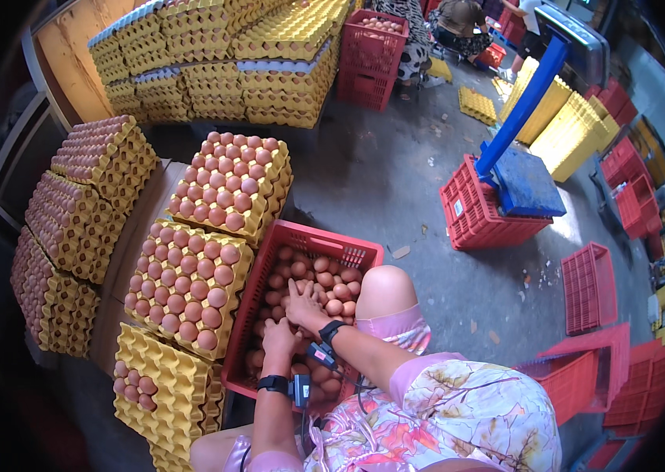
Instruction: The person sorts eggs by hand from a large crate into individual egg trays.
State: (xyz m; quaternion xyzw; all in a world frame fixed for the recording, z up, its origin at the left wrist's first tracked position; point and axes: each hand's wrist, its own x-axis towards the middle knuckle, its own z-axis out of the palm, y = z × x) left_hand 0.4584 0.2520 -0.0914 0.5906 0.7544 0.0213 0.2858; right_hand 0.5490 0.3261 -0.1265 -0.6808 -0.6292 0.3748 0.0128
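Note:
A red plastic crate (pixel 239 337) stands in front of me with loose brown eggs (pixel 342 291) in it. Both of my hands reach down into it. Spread fingers of my right hand (pixel 303 305) rest among the eggs near the crate's middle. Just nearer to me, my left hand (pixel 279 338) is low over eggs by the crate's left side; its fingertips are hidden. Left of the crate, a yellow egg tray (pixel 163 374) tops a stack and carries a small cluster of eggs (pixel 136 384) at its left edge. Behind it, a filled tray stack (pixel 183 283) touches the crate's side.
More filled trays (pixel 226 181) stand farther back and at far left (pixel 73 220). A large pile of yellow trays (pixel 246 86) fills the back. On the right are a blue scale (pixel 525 185) on a red crate and other red crates (pixel 588 287). Other people (pixel 458 23) work behind.

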